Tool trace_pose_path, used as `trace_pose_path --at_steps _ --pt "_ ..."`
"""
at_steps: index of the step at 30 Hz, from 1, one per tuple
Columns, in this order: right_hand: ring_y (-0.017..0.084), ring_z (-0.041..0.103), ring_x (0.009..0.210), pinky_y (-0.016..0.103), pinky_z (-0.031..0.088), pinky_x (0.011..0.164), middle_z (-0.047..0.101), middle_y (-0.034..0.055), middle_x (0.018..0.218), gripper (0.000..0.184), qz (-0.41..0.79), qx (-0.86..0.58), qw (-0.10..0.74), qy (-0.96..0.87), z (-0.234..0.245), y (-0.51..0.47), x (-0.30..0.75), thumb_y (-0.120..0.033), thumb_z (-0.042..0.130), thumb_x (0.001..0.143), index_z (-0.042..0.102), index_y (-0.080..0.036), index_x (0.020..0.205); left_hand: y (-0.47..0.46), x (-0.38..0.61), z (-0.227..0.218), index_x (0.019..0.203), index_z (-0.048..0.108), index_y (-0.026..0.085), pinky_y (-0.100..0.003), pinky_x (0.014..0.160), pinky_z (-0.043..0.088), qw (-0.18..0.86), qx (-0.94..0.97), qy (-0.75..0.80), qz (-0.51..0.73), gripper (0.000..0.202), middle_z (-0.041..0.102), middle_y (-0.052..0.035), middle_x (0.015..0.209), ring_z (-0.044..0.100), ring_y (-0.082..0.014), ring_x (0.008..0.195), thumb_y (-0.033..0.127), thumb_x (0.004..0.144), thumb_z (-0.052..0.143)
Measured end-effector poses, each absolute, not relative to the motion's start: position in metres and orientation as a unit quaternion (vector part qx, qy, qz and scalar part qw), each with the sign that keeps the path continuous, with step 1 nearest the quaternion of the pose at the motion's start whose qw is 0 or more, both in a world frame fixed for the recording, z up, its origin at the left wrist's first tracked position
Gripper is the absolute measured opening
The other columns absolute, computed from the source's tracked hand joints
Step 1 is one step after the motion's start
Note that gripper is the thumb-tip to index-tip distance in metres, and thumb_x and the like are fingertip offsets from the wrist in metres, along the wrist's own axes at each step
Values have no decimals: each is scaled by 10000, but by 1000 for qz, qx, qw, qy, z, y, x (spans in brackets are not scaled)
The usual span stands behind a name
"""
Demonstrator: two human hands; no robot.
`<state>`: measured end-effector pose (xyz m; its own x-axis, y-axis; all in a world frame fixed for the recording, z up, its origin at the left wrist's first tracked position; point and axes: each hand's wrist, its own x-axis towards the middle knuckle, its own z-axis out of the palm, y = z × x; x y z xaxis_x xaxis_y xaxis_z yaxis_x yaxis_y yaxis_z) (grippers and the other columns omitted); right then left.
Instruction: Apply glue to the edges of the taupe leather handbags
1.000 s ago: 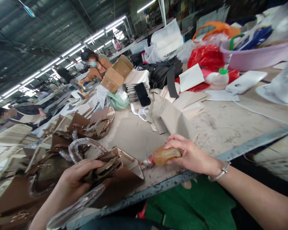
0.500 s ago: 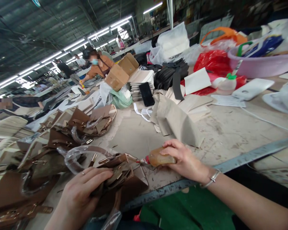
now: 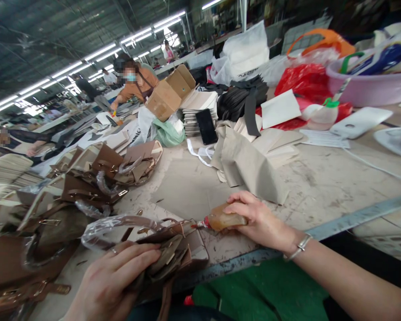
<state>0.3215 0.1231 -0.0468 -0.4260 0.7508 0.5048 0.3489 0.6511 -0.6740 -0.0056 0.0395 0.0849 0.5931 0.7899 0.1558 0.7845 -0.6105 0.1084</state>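
Amber, translucent plastic forms the squeeze bottle (image 3: 225, 217) in the right hand (image 3: 252, 216), whose fingers and thumb are clamped around its body. It lies nearly level, its red-collared nozzle (image 3: 206, 221) pointing left at the upper edge of a brown handbag (image 3: 196, 244); whether the tip touches, I cannot tell. That bag sits at the near edge of the worktable (image 3: 324, 178), one plastic-wrapped handle (image 3: 102, 231) arching out beyond the left hand (image 3: 116, 272). The left fingers lie close together over the bag's grey-brown lining (image 3: 169, 254); the thumb is hidden, so I cannot tell whether they pinch it. More brown handbags (image 3: 82, 189) crowd the table to the left. Past the bottle lies a crumpled greyish-beige cloth (image 3: 249, 165), with a black smartphone (image 3: 206, 126) behind it, leaning against a stack of pale sheets (image 3: 198, 101).
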Motion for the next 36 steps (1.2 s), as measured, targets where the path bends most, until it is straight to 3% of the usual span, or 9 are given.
trace_pose_path --at_steps 8,14,22,27,36 --pt "195 569 1010 329 512 852 530 52 1090 248 295 -352 358 -813 -38 125 330 -81 761 758 665 -218 942 38 -3 86 1125 596 297 -221 790 536 -1 896 433 96 414 735 11 1048 688 -160 944 70 830 415" --pt "212 565 1048 362 507 892 522 65 1149 378 285 -357 410 -789 -50 129 324 -71 786 727 644 -226 1042 39 1 89 1133 585 304 -204 781 532 -5 905 417 83 391 740 18 1025 693 -152 931 94 842 430" --pt "181 577 952 297 488 829 546 35 1045 290 315 -357 351 -806 -37 130 322 -56 808 710 670 -209 914 37 -2 86 1150 551 324 -246 755 568 -37 911 405 69 394 747 20 996 696 -171 906 130 845 393" --pt "174 570 928 281 477 820 547 21 1014 402 329 -348 327 -815 -32 130 331 15 824 632 657 -206 923 39 0 88 1139 562 292 -176 813 538 -30 919 386 73 366 742 33 1011 681 -120 940 128 853 403" --pt "220 546 1047 328 471 889 523 69 1105 380 305 -347 356 -812 -35 128 331 30 760 688 660 -190 982 38 -1 86 1125 591 300 -148 860 517 -11 914 396 84 387 744 50 1037 681 -99 967 115 830 423"
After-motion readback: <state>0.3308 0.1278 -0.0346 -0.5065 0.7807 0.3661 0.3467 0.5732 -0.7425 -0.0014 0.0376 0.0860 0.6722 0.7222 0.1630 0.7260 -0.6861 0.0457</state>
